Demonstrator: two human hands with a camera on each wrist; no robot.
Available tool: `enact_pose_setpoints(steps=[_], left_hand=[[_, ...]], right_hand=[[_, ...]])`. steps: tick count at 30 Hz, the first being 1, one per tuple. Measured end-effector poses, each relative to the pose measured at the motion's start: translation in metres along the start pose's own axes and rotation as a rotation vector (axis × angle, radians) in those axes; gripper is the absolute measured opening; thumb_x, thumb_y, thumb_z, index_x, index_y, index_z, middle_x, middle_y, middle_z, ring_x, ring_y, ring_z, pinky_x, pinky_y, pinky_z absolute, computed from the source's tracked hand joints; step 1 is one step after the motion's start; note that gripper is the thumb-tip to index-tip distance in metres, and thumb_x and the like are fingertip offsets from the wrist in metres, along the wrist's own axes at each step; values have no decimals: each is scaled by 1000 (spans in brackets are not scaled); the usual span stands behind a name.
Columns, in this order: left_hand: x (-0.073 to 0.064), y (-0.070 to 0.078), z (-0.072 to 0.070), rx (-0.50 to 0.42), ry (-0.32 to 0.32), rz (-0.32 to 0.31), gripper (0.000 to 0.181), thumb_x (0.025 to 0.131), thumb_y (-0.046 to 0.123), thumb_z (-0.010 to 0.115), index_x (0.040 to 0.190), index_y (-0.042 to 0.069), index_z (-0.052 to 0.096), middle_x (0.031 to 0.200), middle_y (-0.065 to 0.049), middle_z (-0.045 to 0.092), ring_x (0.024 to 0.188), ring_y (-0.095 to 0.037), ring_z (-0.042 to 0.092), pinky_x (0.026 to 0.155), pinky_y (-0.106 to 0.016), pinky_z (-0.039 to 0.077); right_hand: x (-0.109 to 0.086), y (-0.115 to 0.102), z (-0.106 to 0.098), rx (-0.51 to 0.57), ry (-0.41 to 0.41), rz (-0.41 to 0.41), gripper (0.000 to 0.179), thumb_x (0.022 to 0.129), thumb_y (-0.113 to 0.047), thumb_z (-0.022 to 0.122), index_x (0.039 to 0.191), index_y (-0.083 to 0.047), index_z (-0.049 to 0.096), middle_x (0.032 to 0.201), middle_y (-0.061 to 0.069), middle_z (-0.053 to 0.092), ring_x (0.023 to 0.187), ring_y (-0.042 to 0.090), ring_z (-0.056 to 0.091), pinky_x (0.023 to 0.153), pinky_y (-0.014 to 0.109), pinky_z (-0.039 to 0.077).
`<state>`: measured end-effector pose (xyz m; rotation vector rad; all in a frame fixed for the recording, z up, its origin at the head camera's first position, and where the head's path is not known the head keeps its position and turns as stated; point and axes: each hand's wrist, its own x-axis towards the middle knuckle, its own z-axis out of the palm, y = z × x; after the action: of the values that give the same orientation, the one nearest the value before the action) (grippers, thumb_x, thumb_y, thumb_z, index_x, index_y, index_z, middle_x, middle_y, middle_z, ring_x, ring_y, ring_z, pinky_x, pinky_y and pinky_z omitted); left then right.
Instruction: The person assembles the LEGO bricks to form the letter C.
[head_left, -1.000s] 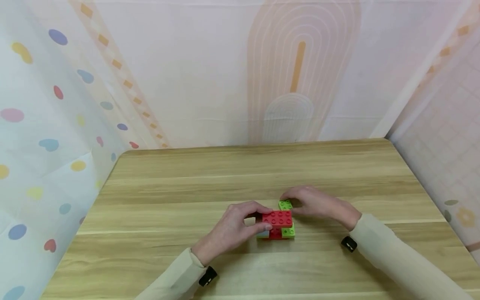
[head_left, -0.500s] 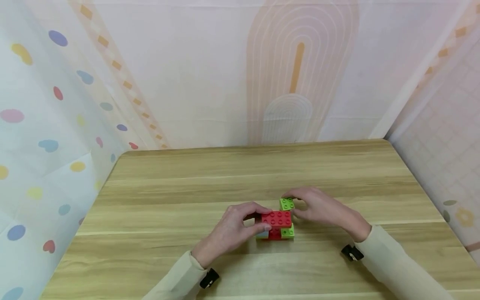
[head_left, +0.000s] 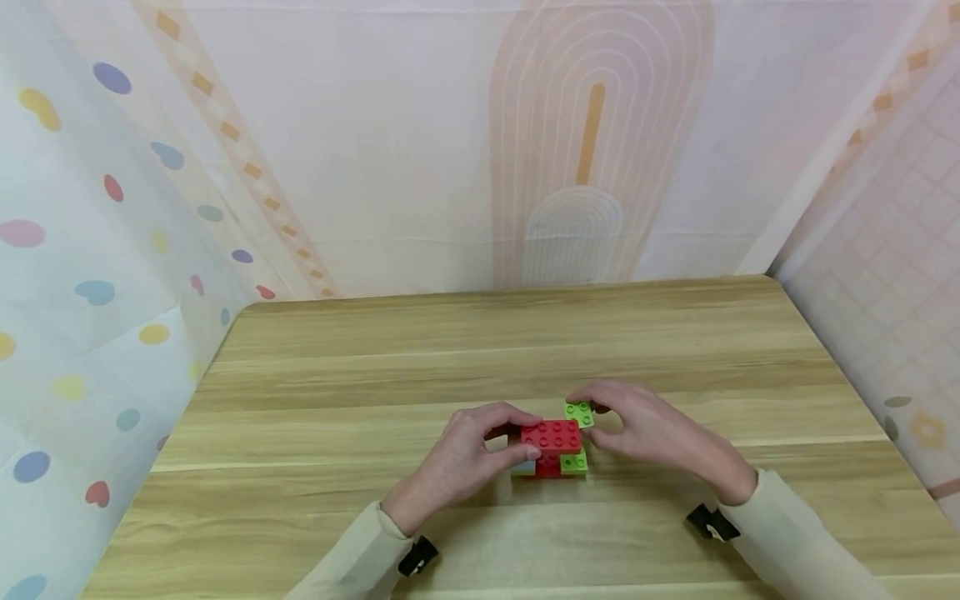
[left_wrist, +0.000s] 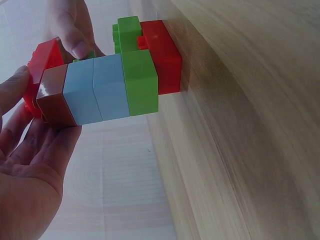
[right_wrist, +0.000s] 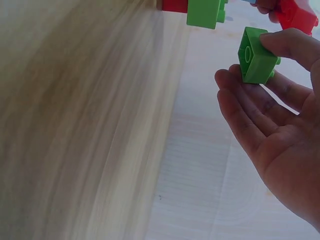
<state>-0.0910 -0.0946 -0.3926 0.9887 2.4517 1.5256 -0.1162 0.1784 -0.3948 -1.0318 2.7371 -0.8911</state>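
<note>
My left hand grips the red brick at the top of a small stack of toy building bricks. In the left wrist view, a brown brick, two light blue bricks and a green brick form a column down to a red bottom brick. Another green brick sits on that bottom brick, beside the column. Behind the red top brick, my right hand pinches a separate green brick between thumb and fingers. Its hollow underside shows in the right wrist view, apart from the stack.
The stack stands on a wooden table. A patterned cloth hangs along the table's far edge, with more cloth at left and right. A black band sits at the left sleeve and another at the right sleeve.
My right hand has shifted slightly right and toward me with the green brick, which has turned a little. The left hand keeps its hold on the stack.
</note>
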Motion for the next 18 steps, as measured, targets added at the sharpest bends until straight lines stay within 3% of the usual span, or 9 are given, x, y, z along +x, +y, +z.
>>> enact_pose_setpoints(steps=[18], left_hand=[[0,0,-5,-23,-18,-37,27,88,17,77,114,15,71,109,9,70,98,-9,65,91,-27,53]], right_hand=[[-12,-6,12,132,8,-42,38,89,-14,74,125,-10,63,116,-2,65,97,9,64,85,33,56]])
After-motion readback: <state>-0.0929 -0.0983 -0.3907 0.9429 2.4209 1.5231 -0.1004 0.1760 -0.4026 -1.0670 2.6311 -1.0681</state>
